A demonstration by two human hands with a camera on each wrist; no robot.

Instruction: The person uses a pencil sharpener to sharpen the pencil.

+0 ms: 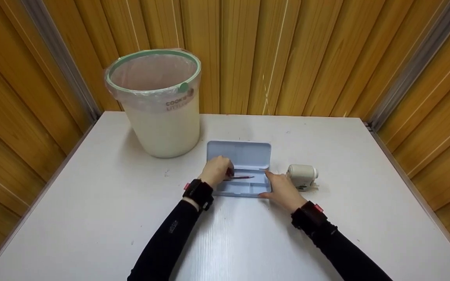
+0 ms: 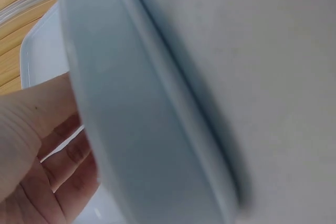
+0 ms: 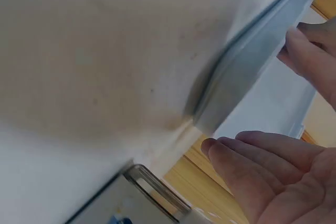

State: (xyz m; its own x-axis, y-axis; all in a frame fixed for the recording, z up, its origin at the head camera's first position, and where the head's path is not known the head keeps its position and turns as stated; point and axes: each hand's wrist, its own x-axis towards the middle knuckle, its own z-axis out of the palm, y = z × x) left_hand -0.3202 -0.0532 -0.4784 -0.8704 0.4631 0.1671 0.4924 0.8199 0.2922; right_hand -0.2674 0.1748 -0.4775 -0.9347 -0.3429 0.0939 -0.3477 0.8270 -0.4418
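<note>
A light blue pencil case (image 1: 238, 154) lies open on the white table, its lid folded back and its tray divided into compartments. My left hand (image 1: 216, 171) reaches into the left part of the tray and pinches one end of a thin dark red pencil (image 1: 242, 177), which points right along the back compartment. In the left wrist view, the case's front wall (image 2: 142, 108) hides the fingertips. My right hand (image 1: 283, 191) spans the right end of the case with straight fingers, thumb at the front edge; in the right wrist view the fingers (image 3: 247, 156) extend beside the case corner.
Just right of my right hand stands a small cream box-like object (image 1: 302, 177) with a white knob; the right wrist view shows its metal frame (image 3: 157, 192). A tall cream bin (image 1: 166, 132) with a green rim and clear liner stands back left. Wood-patterned walls (image 1: 287, 58) enclose the table.
</note>
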